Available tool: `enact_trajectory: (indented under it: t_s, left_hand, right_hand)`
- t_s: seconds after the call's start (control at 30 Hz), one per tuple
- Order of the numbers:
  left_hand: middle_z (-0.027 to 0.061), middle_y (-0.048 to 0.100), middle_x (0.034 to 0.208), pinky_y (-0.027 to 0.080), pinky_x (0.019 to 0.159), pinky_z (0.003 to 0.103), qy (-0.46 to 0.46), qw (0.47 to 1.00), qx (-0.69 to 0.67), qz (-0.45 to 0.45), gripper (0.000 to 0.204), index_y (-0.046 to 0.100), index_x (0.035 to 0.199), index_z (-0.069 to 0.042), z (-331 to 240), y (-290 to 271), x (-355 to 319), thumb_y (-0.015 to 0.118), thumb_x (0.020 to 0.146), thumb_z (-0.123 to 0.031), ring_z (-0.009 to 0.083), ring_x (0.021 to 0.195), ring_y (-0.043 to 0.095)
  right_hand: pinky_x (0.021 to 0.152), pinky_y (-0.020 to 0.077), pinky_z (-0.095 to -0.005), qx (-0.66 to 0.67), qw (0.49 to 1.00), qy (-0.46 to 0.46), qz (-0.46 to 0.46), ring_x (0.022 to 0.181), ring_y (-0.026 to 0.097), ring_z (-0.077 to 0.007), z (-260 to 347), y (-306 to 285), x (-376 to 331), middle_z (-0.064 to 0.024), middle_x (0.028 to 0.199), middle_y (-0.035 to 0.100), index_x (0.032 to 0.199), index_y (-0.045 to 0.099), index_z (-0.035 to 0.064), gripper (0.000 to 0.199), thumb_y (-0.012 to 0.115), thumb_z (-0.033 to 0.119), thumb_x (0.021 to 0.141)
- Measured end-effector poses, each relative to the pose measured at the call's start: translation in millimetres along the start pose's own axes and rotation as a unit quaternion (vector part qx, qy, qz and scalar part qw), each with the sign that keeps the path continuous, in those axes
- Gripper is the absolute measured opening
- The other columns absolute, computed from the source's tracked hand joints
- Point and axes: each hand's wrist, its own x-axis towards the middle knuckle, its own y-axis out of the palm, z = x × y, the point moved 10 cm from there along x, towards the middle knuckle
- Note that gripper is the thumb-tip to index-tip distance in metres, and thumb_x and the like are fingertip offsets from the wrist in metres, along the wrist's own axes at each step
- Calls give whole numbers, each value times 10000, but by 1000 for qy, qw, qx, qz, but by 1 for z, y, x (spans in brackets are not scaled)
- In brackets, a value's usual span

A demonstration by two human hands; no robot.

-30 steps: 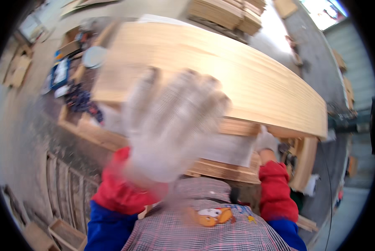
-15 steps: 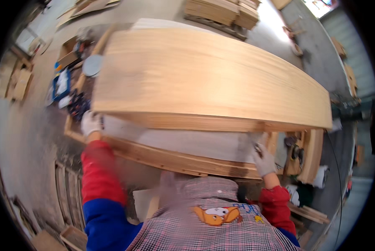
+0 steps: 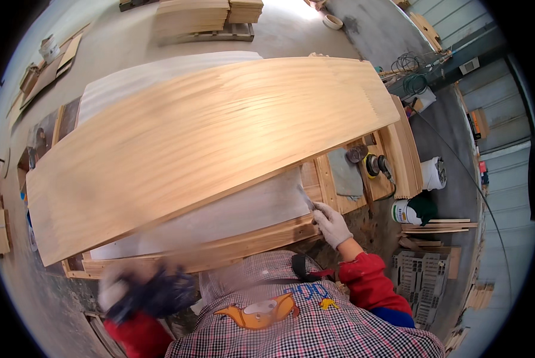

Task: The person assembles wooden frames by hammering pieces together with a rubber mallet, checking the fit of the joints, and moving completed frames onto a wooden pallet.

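Observation:
A long, pale wooden panel point(image 3: 231, 143) lies at a slant over the workbench, above a white sheet point(image 3: 249, 206) and the bench's wooden front rail point(image 3: 237, 244). My right hand point(image 3: 332, 224), in a white glove, is closed around a thin grey tool point(image 3: 306, 197) that resembles a putty knife, by the sheet's right end. At the lower left, my gloved left hand point(image 3: 113, 287) is smeared by motion. A crumpled dark blue cloth point(image 3: 154, 295) moves along with it, apparently in its grip, in front of the rail. The fingers' details are blurred.
Right of the panel are a round sander point(image 3: 373, 165), a grey-green sheet point(image 3: 344, 173) and stacked boards point(image 3: 402, 155). White buckets point(image 3: 433, 173) and wooden strips point(image 3: 440, 225) stand or lie beyond. A cable point(image 3: 458, 158) runs down the right side. Stacked planks point(image 3: 193, 18) sit at the back.
My view has swung to the right. My left hand has left the panel's left corner and come toward my body with the dark cloth. My right hand keeps the thin tool near the rail.

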Motion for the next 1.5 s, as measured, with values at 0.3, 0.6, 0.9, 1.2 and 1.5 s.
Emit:
enact_trajectory:
  t_s: [0.3, 0.6, 0.9, 1.2, 1.5]
  left_hand:
    - [146, 589, 1135, 465, 871, 334, -77, 884, 371, 274, 392, 524, 1177, -4, 225, 306, 102, 536, 872, -249, 272, 1019, 577]
    - [176, 549, 1193, 386, 957, 410, -73, 619, 742, 249, 385, 554, 1176, -62, 301, 258, 120, 500, 862, -280, 335, 1103, 508]
    - [180, 530, 1223, 340, 998, 460, 215, 498, 786, 297, 402, 572, 1169, -97, 312, 257, 107, 490, 830, -298, 383, 1137, 471]
    - [182, 533, 1217, 341, 995, 464, 78, 550, 778, 293, 401, 574, 1164, -93, 314, 252, 108, 491, 824, -289, 388, 1133, 472]
    - [185, 535, 1211, 342, 993, 467, 59, 553, 773, 304, 399, 576, 1160, -90, 315, 259, 108, 491, 819, -280, 393, 1129, 473]
  right_hand:
    - [838, 442, -297, -77, 960, -239, -121, 956, 558, -209, 39, -24, -13, -133, 1039, 580, 1226, 496, 13, 389, 511, 100, 847]
    - [810, 458, -393, -205, 944, -235, -107, 896, 570, -344, 79, 3, 11, -193, 967, 572, 1201, 531, 83, 371, 531, 179, 842]
    - [668, 472, -480, -365, 911, -124, -149, 766, 569, -419, 62, 26, 67, -216, 921, 571, 1122, 522, 67, 291, 463, 186, 863]
    - [721, 468, -496, -326, 869, -286, -238, 807, 577, -418, 47, 35, 134, -249, 890, 589, 1025, 571, 69, 251, 462, 212, 851]
    - [757, 456, -494, -327, 897, -241, -173, 866, 570, -419, 14, 34, 157, -259, 953, 586, 1115, 543, 76, 304, 454, 180, 844]
